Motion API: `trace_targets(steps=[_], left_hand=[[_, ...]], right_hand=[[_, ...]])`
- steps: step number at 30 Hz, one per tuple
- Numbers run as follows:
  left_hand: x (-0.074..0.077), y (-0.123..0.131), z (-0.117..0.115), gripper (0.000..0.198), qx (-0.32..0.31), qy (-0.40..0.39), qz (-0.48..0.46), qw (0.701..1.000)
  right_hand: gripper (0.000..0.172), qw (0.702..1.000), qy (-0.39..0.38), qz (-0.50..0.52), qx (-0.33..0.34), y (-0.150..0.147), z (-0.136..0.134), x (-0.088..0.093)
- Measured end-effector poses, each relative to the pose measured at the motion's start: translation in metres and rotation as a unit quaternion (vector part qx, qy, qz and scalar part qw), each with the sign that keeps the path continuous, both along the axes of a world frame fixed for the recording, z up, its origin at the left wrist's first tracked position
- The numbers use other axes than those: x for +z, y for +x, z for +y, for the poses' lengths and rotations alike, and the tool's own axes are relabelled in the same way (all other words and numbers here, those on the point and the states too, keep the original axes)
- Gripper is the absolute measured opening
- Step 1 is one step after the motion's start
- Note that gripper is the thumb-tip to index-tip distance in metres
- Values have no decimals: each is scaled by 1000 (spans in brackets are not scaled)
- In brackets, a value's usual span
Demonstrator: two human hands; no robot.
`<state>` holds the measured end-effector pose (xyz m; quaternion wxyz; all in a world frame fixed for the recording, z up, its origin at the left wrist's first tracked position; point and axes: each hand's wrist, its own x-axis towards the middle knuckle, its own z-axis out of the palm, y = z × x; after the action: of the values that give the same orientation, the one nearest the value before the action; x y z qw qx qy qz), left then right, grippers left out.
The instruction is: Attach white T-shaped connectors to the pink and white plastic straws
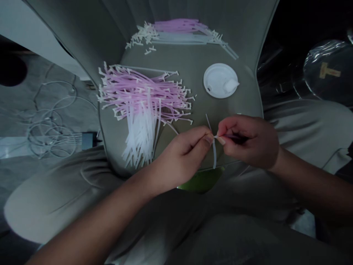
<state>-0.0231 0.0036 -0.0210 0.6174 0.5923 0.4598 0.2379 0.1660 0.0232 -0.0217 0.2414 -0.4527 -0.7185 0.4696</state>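
Between finger and thumb, my left hand [190,152] pinches a small white tee connector, mostly hidden by the fingertips. A thin translucent tube [214,156] runs from that pinch toward me, and a thin length sticks out on the far side. My right hand [245,140] pinches a pink tube [233,136] whose end meets the connector between the two hands. Left of my hands lies a heap of pink tubes [149,90] with white connectors on their ends. Many white tubes [140,132] fan out from its near side.
Everything lies on a grey chair seat [190,57]. A white round lid [216,71] holding a small white nozzle [231,85] sits at right. Farther back are loose pink tubes [179,25] and white connectors [146,33]. Coiled cable [52,121] lies on the floor at left.
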Motion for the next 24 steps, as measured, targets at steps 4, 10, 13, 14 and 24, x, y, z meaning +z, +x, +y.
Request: trace_targets(steps=[4, 10, 13, 14, 24], left_hand=[[-1, 1, 1, 32, -1, -1, -6, 1000], [-3, 1, 1, 35, -1, -26, -22, 999], [-3, 1, 1, 34, 0, -34, -24, 999], [-3, 1, 1, 34, 1, -34, -25, 999], [-4, 1, 0, 34, 6, -47, -39, 998]], right_hand=[[12, 1000, -4, 3, -8, -1, -1, 0], [12, 1000, -4, 28, -10, -1, 0, -1], [12, 1000, -14, 17, -16, -1, -1, -1], [12, 1000, -16, 13, -17, -2, -1, -1], [10, 998, -32, 43, -23, -3, -2, -4]])
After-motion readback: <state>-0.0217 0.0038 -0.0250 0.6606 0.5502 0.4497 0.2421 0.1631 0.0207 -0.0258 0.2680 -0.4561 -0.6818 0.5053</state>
